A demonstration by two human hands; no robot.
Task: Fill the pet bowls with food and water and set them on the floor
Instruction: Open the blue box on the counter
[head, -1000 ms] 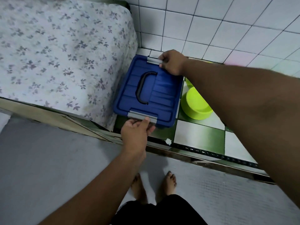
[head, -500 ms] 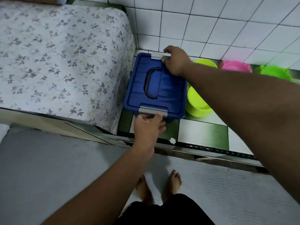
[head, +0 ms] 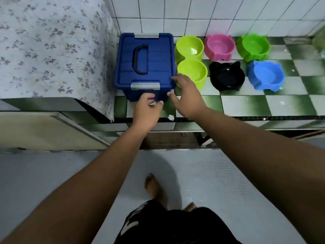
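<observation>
Two sets of fingers meet the blue box (head: 154, 55). The left hand (head: 146, 110) curls its fingers (head: 148, 97) against the front wall under the near grey latch (head: 145, 85); whether they grip, I cannot tell. The right hand (head: 187, 98) spreads its fingers (head: 175, 79) wide at the lid's near right corner. The box sits on the checkered floor (head: 246, 103) beside a bed (head: 52, 41). Right of it stand a lime double bowl (head: 191, 71), pink bowl (head: 219, 46), green bowl (head: 254, 46), black bowl (head: 226, 77) and blue bowl (head: 265, 76).
</observation>
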